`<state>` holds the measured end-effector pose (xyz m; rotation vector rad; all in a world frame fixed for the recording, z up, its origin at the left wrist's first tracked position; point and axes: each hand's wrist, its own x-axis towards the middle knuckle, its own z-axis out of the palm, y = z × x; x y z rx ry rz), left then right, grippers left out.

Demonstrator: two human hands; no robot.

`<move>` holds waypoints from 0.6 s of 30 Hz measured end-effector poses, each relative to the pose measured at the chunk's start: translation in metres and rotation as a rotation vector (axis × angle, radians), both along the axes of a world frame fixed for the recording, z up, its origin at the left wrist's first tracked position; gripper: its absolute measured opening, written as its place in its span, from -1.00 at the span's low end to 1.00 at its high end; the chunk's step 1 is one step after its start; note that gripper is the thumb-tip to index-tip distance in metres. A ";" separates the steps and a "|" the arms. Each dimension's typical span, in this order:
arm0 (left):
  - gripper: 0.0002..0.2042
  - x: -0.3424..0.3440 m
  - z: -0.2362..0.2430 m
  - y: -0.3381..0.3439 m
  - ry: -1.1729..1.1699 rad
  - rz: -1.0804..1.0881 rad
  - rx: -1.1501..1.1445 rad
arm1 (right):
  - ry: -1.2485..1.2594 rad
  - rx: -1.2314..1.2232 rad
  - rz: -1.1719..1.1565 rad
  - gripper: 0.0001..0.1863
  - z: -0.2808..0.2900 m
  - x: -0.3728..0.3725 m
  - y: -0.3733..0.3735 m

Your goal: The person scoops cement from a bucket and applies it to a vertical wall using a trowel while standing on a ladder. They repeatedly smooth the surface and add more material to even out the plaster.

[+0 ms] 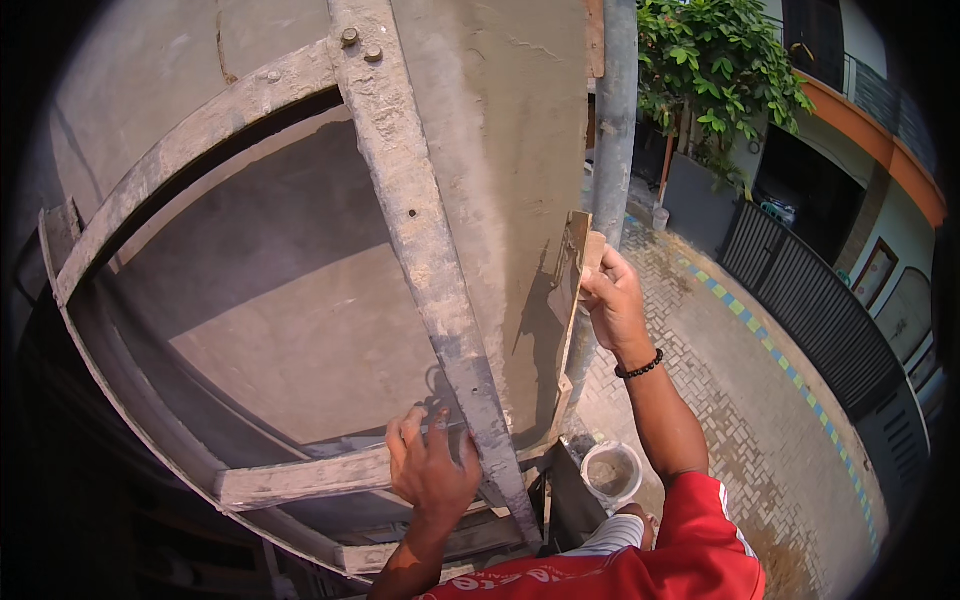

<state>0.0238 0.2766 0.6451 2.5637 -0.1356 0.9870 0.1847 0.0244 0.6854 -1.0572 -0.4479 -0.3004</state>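
My right hand [615,305] is raised at the wall's right edge, its fingers closed around the upper part of a narrow wooden board [567,350]. The board stands nearly upright against the damp, fresh grey plaster [525,180]. My left hand [435,468] is lower down, fingers apart, at the end of a worn crossbar [310,480] beside a slanting, mortar-crusted post [425,230]. Nothing shows in that hand, though its palm is hidden. Below my right forearm stands a white bucket [612,474] with grey mortar inside.
The post and crossbar join a curved frame [190,140] close to the wall. A grey pipe [614,130] runs upright past the wall's edge. Far below on the right lies a paved lane [740,370], with a dark gate [800,290] and a leafy tree [710,70].
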 end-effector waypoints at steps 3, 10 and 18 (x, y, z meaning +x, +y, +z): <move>-0.66 0.000 -0.003 0.001 -0.007 -0.008 0.002 | -0.175 -0.428 -0.597 -0.65 0.025 0.012 0.017; -0.65 -0.001 -0.002 -0.001 -0.011 0.017 0.046 | -0.431 -0.812 -1.045 -0.64 0.015 0.041 0.072; -0.65 0.000 -0.003 0.002 0.000 0.020 0.047 | -0.759 -1.098 -0.896 -0.56 0.053 0.012 0.012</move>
